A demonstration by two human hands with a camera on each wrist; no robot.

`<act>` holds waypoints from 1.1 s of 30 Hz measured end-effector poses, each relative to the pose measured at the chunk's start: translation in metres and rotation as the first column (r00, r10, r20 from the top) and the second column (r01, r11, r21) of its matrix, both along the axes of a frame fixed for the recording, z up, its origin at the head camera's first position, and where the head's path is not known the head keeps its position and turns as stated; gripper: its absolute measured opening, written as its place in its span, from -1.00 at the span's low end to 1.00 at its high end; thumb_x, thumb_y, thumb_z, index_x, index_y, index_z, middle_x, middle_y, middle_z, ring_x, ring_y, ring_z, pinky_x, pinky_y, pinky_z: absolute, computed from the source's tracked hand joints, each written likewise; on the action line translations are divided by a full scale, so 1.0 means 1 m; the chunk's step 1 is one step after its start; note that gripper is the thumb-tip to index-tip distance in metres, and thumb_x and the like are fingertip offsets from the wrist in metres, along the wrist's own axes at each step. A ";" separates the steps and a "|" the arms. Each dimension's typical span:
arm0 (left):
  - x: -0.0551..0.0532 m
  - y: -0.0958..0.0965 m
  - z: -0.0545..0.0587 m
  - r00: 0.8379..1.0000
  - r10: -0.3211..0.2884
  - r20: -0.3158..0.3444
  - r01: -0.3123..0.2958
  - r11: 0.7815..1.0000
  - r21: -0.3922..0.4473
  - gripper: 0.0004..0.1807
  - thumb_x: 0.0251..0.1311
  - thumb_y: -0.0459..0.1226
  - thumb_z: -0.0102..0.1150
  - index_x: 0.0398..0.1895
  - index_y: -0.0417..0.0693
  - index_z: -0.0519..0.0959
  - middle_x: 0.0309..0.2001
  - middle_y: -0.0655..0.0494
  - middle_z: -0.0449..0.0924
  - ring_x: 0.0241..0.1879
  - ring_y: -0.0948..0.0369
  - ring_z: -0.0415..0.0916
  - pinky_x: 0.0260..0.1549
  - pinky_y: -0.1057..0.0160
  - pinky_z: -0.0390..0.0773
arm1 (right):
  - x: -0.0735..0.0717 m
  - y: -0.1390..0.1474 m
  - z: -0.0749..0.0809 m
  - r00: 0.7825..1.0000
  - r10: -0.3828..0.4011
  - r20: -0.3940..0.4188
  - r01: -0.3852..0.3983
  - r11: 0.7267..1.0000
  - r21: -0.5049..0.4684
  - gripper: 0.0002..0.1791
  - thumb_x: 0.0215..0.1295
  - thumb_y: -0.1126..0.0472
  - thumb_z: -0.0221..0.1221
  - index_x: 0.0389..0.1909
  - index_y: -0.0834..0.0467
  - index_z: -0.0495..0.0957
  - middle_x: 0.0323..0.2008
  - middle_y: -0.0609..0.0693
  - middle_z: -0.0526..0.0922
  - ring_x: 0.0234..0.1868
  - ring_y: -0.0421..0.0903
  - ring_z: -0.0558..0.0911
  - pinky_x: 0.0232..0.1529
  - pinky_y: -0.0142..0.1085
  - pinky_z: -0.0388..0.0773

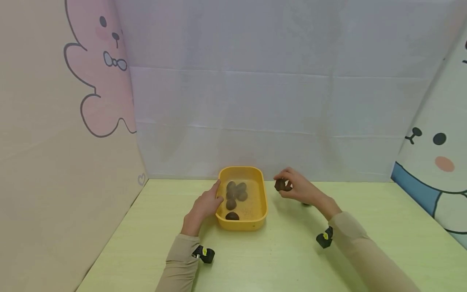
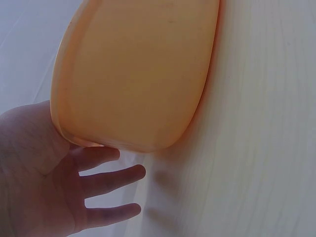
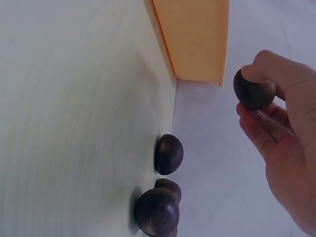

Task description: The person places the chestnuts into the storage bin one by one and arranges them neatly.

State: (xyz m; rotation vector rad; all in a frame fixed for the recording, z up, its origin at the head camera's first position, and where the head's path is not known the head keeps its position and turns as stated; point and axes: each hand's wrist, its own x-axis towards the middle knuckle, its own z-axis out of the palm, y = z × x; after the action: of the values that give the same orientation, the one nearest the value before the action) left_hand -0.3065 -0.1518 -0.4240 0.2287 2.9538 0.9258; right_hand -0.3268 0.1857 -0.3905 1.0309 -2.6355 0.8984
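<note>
A yellow plastic tub (image 1: 242,225) stands on the table with several brown chestnuts (image 1: 231,203) lying in it. My left hand (image 1: 205,205) grips the tub's left wall, the thumb over the rim and the fingers along the outside. In the left wrist view, the tub's outer side (image 2: 133,74) hides the thumb. To the right of the tub, my right hand (image 1: 300,188) pinches one dark chestnut (image 3: 254,93) between thumb and fingers, held above the table. Below this hand, more chestnuts (image 3: 158,212) sit on the table, mostly hidden by the hand in the head view.
The pale yellow-green table (image 1: 255,259) meets a white cloth backdrop (image 1: 233,101) just behind the tub. Side panels with cartoon animals flank it at left (image 1: 109,81) and right (image 1: 438,170). A black wrist camera (image 1: 208,255) hangs from the left sleeve, another (image 1: 324,238) from the right.
</note>
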 end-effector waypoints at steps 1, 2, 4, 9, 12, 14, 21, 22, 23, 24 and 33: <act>0.000 0.000 0.000 1.000 0.000 -0.001 0.000 1.000 0.002 -0.27 0.38 -0.19 -0.11 0.60 0.01 0.01 -0.65 0.11 0.28 -0.73 0.25 0.14 -0.69 0.32 0.20 | 0.000 -0.003 0.001 1.000 0.005 0.007 -0.005 1.000 -0.013 -0.58 0.13 0.38 0.31 0.05 0.26 0.53 -0.09 0.10 0.50 -0.13 -0.05 0.56 -0.21 -0.23 0.62; 0.000 0.000 0.000 1.000 0.001 0.003 -0.001 1.000 0.003 -0.27 0.38 -0.19 -0.11 0.60 0.02 0.01 -0.65 0.11 0.27 -0.73 0.25 0.14 -0.69 0.32 0.20 | 0.000 -0.005 0.002 1.000 0.012 0.015 -0.011 1.000 -0.028 -0.58 0.12 0.39 0.30 0.04 0.27 0.51 -0.09 0.12 0.51 -0.14 -0.03 0.58 -0.22 -0.22 0.62; -0.001 0.000 0.000 1.000 0.005 0.003 -0.005 1.000 0.001 -0.27 0.38 -0.20 -0.11 0.60 0.03 0.01 -0.66 0.11 0.27 -0.73 0.25 0.14 -0.69 0.32 0.20 | 0.000 -0.011 0.005 0.999 0.014 0.029 -0.013 0.999 -0.045 -0.57 0.11 0.40 0.30 0.03 0.28 0.47 -0.10 0.12 0.52 -0.14 -0.02 0.59 -0.23 -0.21 0.63; 0.001 0.000 0.000 1.000 0.002 -0.003 -0.002 1.000 0.006 -0.27 0.37 -0.20 -0.11 0.60 0.04 0.01 -0.64 0.10 0.28 -0.72 0.24 0.15 -0.68 0.31 0.20 | 0.000 -0.023 0.007 1.000 0.022 0.003 -0.022 0.999 -0.034 -0.57 0.10 0.38 0.32 0.03 0.26 0.50 -0.10 0.07 0.54 -0.12 -0.05 0.57 -0.14 -0.09 0.58; 0.002 0.000 0.001 1.000 -0.001 -0.003 0.001 1.000 0.006 -0.27 0.37 -0.20 -0.10 0.60 0.04 0.01 -0.64 0.10 0.27 -0.71 0.24 0.15 -0.68 0.31 0.20 | -0.001 -0.031 0.006 0.999 0.037 -0.036 -0.037 0.999 -0.014 -0.57 0.08 0.37 0.34 0.02 0.23 0.53 -0.08 0.04 0.55 -0.10 -0.06 0.56 -0.07 -0.06 0.54; 0.002 -0.001 0.002 1.000 0.000 -0.002 0.000 1.000 0.005 -0.27 0.37 -0.20 -0.10 0.60 0.04 0.01 -0.65 0.10 0.26 -0.72 0.24 0.14 -0.68 0.31 0.19 | -0.002 -0.036 0.006 0.998 0.041 -0.053 -0.042 0.999 -0.003 -0.56 0.07 0.36 0.36 0.02 0.23 0.55 -0.06 0.05 0.56 -0.08 -0.05 0.56 -0.03 -0.05 0.54; 0.001 -0.001 0.002 1.000 0.004 0.004 -0.004 1.000 0.009 -0.27 0.38 -0.20 -0.10 0.60 0.05 0.00 -0.66 0.11 0.26 -0.73 0.24 0.14 -0.69 0.31 0.19 | -0.005 -0.055 0.004 0.991 0.087 -0.104 -0.083 0.996 0.036 -0.59 0.07 0.33 0.34 0.00 0.18 0.58 -0.09 0.05 0.55 -0.08 -0.05 0.61 -0.06 -0.03 0.58; 0.001 -0.001 0.002 1.000 0.003 0.003 -0.003 1.000 0.008 -0.27 0.38 -0.20 -0.10 0.60 0.05 0.00 -0.66 0.11 0.26 -0.73 0.24 0.14 -0.69 0.31 0.19 | -0.006 -0.058 0.004 0.990 0.095 -0.106 -0.091 0.995 0.042 -0.59 0.07 0.34 0.32 0.00 0.18 0.58 -0.10 0.05 0.54 -0.08 -0.05 0.61 -0.06 -0.04 0.58; 0.001 -0.001 0.001 1.000 0.002 0.001 -0.002 1.000 0.008 -0.27 0.38 -0.20 -0.10 0.60 0.05 0.00 -0.67 0.11 0.26 -0.73 0.24 0.14 -0.70 0.31 0.19 | -0.006 -0.061 0.004 0.990 0.101 -0.103 -0.097 0.994 0.047 -0.59 0.07 0.34 0.32 0.01 0.18 0.59 -0.10 0.05 0.54 -0.08 -0.05 0.60 -0.04 -0.04 0.59; 0.001 -0.001 0.002 1.000 0.002 -0.001 -0.002 1.000 0.006 -0.27 0.38 -0.20 -0.10 0.60 0.05 0.00 -0.67 0.11 0.26 -0.73 0.24 0.14 -0.69 0.31 0.19 | -0.006 -0.063 0.004 0.990 0.105 -0.097 -0.100 0.994 0.054 -0.59 0.07 0.33 0.32 0.01 0.18 0.59 -0.10 0.04 0.54 -0.08 -0.06 0.60 -0.03 -0.06 0.59; 0.003 -0.001 0.004 1.000 -0.008 -0.011 0.008 1.000 0.006 -0.27 0.37 -0.20 -0.09 0.60 0.02 0.03 -0.65 0.10 0.28 -0.72 0.24 0.14 -0.69 0.30 0.19 | -0.009 -0.086 0.000 0.995 0.096 0.002 -0.095 0.983 0.159 -0.61 0.12 0.25 0.31 0.02 0.14 0.61 -0.05 0.03 0.54 -0.10 0.05 0.57 -0.04 -0.16 0.54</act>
State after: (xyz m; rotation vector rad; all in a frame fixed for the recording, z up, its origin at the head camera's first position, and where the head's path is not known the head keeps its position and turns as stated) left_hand -0.3037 -0.1524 -0.4203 0.2458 2.9578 0.9362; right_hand -0.3360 0.0998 -0.3901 1.2043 -2.7093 0.7104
